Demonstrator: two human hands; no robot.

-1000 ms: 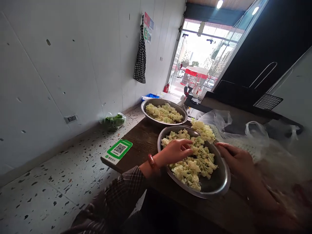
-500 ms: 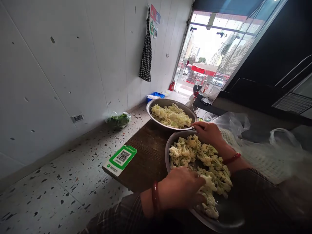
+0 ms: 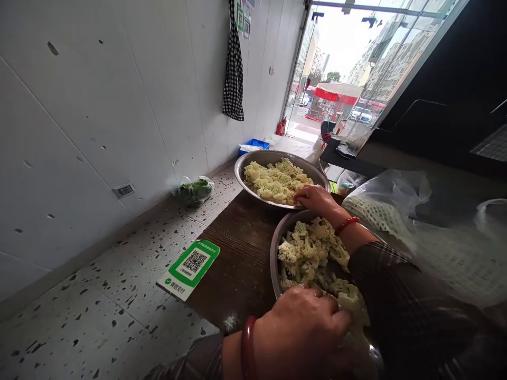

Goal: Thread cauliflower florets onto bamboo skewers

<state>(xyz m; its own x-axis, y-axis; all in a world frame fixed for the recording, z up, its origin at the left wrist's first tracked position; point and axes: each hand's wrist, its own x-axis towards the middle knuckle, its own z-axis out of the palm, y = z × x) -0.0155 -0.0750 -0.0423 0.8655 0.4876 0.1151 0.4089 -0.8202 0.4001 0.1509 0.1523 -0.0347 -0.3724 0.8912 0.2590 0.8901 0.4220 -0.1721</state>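
Note:
Two metal bowls stand on a dark wooden table, both with cauliflower pieces. My right hand reaches over the rim of the far bowl, its fingertips pinched at the edge of the pale florets; whatever is between them is too small to name. My left hand is curled over the front of the near bowl, against a large cauliflower piece. Its fingers are bent round the piece and partly hide it. More florets lie behind that hand in the near bowl.
A green payment-code card lies at the left corner of the table. Plastic bags are at the right. Bagged greens and a blue crate rest on the floor.
My right hand has moved left and further over the far bowl. My left hand has come nearer and lower, still at the cauliflower in the near bowl. The view has shifted.

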